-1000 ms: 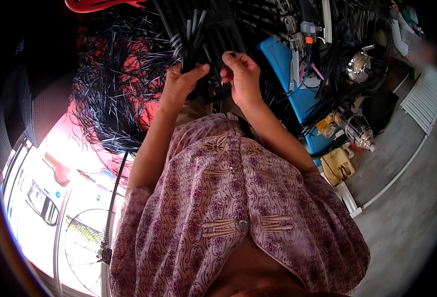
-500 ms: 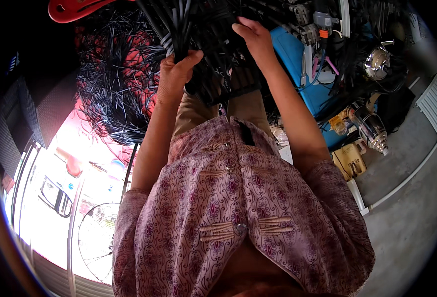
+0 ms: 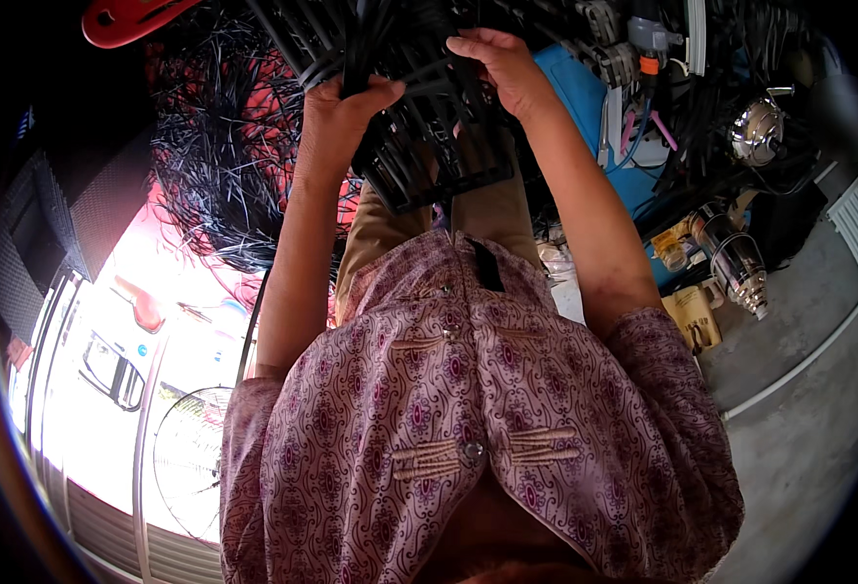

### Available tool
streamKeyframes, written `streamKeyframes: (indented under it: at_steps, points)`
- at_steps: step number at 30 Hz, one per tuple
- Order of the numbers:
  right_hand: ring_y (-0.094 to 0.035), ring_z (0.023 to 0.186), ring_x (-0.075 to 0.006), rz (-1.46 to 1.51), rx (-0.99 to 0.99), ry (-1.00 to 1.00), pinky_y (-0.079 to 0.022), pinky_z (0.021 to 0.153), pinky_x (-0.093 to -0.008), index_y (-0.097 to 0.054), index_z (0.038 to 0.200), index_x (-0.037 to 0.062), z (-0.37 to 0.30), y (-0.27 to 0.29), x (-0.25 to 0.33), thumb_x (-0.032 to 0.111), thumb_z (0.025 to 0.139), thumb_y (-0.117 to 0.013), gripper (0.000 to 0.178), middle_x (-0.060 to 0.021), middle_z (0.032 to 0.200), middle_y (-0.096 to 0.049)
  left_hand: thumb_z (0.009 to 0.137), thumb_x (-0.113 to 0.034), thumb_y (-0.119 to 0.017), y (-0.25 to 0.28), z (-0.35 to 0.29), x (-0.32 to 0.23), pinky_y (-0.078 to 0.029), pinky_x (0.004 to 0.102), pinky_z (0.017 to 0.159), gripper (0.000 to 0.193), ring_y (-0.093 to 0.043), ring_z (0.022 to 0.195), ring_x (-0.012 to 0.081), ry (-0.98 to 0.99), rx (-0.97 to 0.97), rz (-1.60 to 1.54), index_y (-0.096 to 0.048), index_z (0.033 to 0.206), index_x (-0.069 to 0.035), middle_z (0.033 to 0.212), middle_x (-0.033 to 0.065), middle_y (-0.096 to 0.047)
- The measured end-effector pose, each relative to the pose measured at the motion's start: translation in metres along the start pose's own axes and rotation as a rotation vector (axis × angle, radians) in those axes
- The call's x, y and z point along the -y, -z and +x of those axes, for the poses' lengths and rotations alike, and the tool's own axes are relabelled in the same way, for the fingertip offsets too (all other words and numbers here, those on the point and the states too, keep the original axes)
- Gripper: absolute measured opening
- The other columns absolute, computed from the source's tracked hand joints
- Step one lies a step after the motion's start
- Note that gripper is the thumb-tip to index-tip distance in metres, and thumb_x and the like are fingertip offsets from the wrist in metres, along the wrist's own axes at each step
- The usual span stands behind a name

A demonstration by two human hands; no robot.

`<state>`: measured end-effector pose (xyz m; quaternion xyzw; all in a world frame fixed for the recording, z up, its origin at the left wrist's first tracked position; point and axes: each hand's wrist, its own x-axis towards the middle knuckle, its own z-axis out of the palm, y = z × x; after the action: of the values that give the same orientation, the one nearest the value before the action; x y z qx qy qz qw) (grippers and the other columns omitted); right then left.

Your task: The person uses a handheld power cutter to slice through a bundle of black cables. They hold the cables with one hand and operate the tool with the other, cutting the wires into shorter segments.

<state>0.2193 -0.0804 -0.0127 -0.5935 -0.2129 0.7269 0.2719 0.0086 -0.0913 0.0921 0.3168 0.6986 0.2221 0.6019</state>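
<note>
A black openwork basket [image 3: 435, 173], made of flat strips with a slatted near side, is held tilted above my lap. Its far part runs into dark at the top edge. My left hand [image 3: 339, 122] is closed round a bunch of black strips [image 3: 358, 54] at the basket's left, thumb pointing right along a crossing strip. At the basket's right, my right hand [image 3: 509, 70] has its fingers curled and its thumb and forefinger together at a black strip; the dark hides just how it is gripped.
A large tangle of thin black strips [image 3: 220, 156] lies over red material on the left. A red plastic edge [image 3: 137, 19] shows upper left. On the right stand a blue surface [image 3: 560, 83] with tools, a shiny metal cylinder [image 3: 726, 248] and a yellowish box [image 3: 690, 316].
The basket has tilted so that its slatted near side shows more plainly. My left hand has shifted slightly up, and the right hand a little down with its fingers more curled.
</note>
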Motion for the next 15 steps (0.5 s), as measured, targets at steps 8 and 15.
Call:
streamKeyframes:
  at_steps: [8,15]
  points:
    - [-0.065,0.086,-0.0101,0.220,0.048,0.037,-0.049,0.077,-0.0251,-0.068,0.113,0.0069,0.009,-0.001,-0.018,0.022,0.083,-0.074,0.034,-0.0022,0.097,-0.071,0.076,-0.015,-0.076,-0.009,0.022,0.010,-0.042,0.0239,0.061,0.012,-0.055,0.064,0.0058,0.002,-0.021,0.033,-0.073,0.083,-0.005,0.068,-0.0046,-0.062]
    - [-0.066,0.092,-0.0133,0.286,0.166,-0.035,-0.053,0.082,-0.0275,-0.067,0.116,0.0060,0.012,0.007,-0.011,0.024,0.087,-0.072,0.035,-0.0045,0.103,-0.070,0.077,-0.015,-0.075,-0.013,0.036,0.014,-0.042,0.0236,0.061,0.010,-0.056,0.065,0.0059,0.015,-0.034,0.132,-0.073,0.082,-0.006,0.069,-0.0051,-0.063]
